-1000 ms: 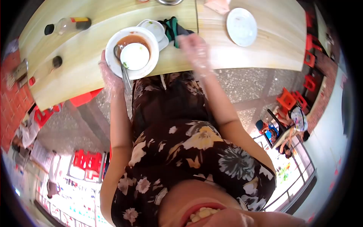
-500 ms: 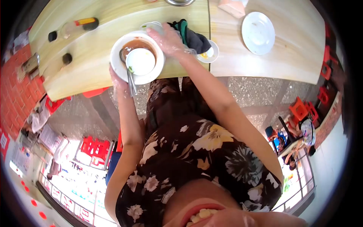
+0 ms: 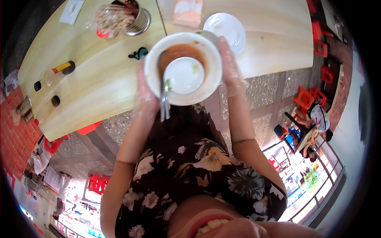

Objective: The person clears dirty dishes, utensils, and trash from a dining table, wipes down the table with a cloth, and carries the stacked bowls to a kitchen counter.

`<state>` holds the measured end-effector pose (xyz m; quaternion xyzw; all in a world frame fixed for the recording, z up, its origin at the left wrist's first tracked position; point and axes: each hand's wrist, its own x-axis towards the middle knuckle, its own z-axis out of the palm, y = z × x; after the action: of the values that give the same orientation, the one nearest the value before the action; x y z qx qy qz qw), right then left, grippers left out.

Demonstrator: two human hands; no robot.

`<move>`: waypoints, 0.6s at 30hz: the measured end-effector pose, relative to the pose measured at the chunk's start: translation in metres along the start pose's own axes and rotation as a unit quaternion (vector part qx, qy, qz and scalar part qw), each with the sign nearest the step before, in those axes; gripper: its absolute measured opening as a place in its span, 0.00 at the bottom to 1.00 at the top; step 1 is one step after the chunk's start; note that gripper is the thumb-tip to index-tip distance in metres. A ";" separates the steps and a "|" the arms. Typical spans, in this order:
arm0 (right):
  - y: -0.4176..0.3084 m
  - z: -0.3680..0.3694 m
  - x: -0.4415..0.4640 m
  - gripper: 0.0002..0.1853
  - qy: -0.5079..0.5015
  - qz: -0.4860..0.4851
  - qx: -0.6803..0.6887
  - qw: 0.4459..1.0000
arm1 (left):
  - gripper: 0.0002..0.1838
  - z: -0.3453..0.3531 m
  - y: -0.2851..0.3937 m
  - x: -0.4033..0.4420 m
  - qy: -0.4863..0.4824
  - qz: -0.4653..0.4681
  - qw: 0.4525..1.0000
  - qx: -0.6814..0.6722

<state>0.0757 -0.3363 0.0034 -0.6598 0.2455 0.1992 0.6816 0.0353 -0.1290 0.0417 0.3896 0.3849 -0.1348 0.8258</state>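
Observation:
A large white bowl [image 3: 215, 75] is lifted over the table's near edge between my two hands. My left hand [image 3: 147, 95], in a clear plastic glove, grips its left side, and my right hand [image 3: 229, 65], gloved alike, presses its right side. Reddish-brown sauce [image 3: 184, 50] coats the inside of the bowl. A smaller white dish [image 3: 184, 77] with green scraps sits in it, and metal spoons [image 3: 164, 99] lean over its near left edge. At the far right rim, another pale dish [image 3: 208, 35] is partly hidden. A dark green item [image 3: 138, 53] lies behind the bowl.
A white plate [image 3: 227, 29] and a tissue pack [image 3: 187, 12] lie on the table [image 3: 278, 43]. A metal container [image 3: 138, 22] with a plastic-wrapped bundle [image 3: 113, 20] stands farther back. Bottles [image 3: 57, 71] are at left. Red stools [image 3: 304, 97] and people [image 3: 317, 119] are off right.
The bowl has moved right and up toward me. My right hand has shifted from beside the dark cloth to the bowl's right side. The view has turned, and the small right-hand plate no longer shows on the table.

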 end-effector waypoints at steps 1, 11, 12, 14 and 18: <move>-0.001 -0.028 0.013 0.32 0.002 -0.012 0.007 1.000 | 0.32 0.010 -0.028 0.022 -0.039 0.009 0.997 -0.059; -0.005 -0.161 0.114 0.34 0.000 0.080 0.143 0.986 | 0.32 0.110 -0.159 0.113 -0.030 0.037 0.998 -0.048; -0.004 -0.167 0.116 0.34 0.022 0.087 0.131 0.987 | 0.32 0.107 -0.166 0.111 -0.019 0.065 0.996 0.054; 0.012 -0.186 0.124 0.34 0.041 0.075 0.087 0.993 | 0.31 0.082 -0.173 0.074 0.082 0.280 0.765 0.574; 0.002 -0.200 0.115 0.31 0.230 -0.071 -0.076 0.967 | 0.32 0.022 -0.159 0.012 0.303 0.065 0.912 0.267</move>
<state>0.1517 -0.5421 -0.0689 -0.7537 0.3324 0.0107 0.5669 -0.0282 -0.2493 -0.0436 0.6422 0.5399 -0.0539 0.5415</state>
